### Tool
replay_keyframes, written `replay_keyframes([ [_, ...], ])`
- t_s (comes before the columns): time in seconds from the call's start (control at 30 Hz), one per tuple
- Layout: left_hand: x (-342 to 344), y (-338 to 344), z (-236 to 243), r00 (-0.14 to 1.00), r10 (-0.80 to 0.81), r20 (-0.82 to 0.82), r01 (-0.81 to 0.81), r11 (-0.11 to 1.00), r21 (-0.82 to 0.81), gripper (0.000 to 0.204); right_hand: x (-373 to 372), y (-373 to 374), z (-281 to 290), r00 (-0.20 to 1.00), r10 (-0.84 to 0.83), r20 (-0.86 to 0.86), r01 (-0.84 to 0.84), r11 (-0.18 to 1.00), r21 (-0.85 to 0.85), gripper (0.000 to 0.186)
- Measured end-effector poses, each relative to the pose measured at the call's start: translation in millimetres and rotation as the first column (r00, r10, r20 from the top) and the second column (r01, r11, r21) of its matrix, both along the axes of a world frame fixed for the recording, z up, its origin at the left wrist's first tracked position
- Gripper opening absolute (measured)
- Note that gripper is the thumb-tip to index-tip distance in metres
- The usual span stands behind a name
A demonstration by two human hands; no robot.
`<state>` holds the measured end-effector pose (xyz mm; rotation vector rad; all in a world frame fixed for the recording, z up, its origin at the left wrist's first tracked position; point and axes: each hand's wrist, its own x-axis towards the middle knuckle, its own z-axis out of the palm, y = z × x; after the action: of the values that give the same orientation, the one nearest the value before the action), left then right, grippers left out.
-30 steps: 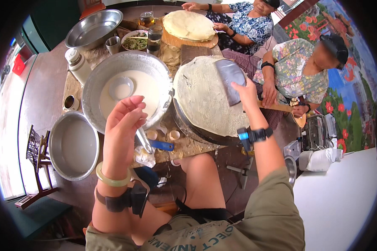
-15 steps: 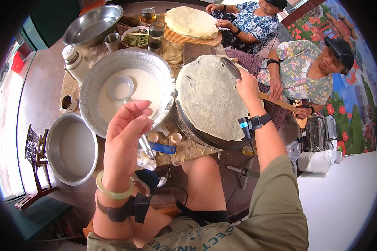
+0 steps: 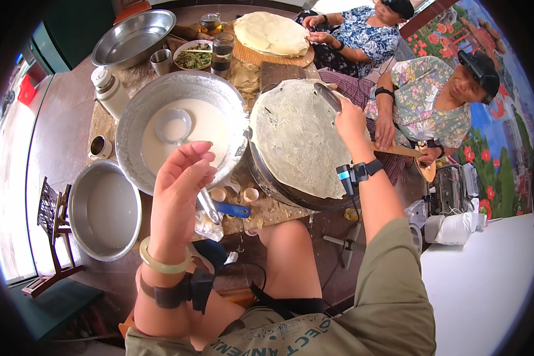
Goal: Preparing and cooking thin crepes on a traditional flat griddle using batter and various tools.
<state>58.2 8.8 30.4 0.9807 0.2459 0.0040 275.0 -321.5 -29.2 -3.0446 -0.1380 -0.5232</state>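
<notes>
Scraper in right hand at far-right part of pancake; left hand empty by basin

Right hand (image 3: pixel 351 121) grips a dark, thin-edged scraper (image 3: pixel 329 97), fingers closed on its near end, partly hidden from view. Scraper lies up-left of the hand, over the far-right part of a large, round, pale pancake (image 3: pixel 296 139) on a black round griddle (image 3: pixel 269 183). Seen nearly edge-on, its long axis slants from upper left down to the right hand; blade contact can't be told. Right hand is clearly nearer; left hand (image 3: pixel 187 172) is well apart.

Left hand hangs over the near rim of a wide grey metal basin (image 3: pixel 130 133) of cream-coloured batter (image 3: pixel 206 130), fingers loosely curled, thumb apart, nothing visible in them. A silver metal ladle (image 3: pixel 173 127) sits in the batter, handle running down-right behind the left hand.

Around: blue-handled tool (image 3: pixel 232 209) and broken pale eggshell (image 3: pixel 251 194) on the brown worktop (image 3: pixel 274 215), between basin and griddle. Beyond the right wrist, a co-worker's hand (image 3: pixel 385 132) rests on a long wooden stick (image 3: pixel 400 151), crowding that side. Pancake's left side is unobstructed.
</notes>
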Motion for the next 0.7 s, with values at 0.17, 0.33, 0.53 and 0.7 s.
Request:
replay_keyframes([
  [0.17,-1,1,3,1.0,0.003,0.002,-0.003,1.0,0.012,0.023,-10,0,-3,0.998,0.066,-0.019,-0.067,0.998,-0.015,0.024],
  [0.33,-2,1,-5,1.0,-0.015,0.02,0.015,1.0,0.013,0.025,-6,-4,5,0.998,-0.048,0.042,0.047,0.999,0.026,0.024],
  [0.53,-2,2,0,1.0,-0.007,0.017,0.006,1.0,0.031,0.025,-4,-9,0,1.0,0.015,0.015,-0.014,0.999,-0.051,0.025],
  [0.7,1,-3,-1,1.0,-0.014,0.019,0.014,1.0,0.018,0.025,-3,-4,0,0.996,0.074,-0.045,-0.077,0.996,-0.053,0.025],
])
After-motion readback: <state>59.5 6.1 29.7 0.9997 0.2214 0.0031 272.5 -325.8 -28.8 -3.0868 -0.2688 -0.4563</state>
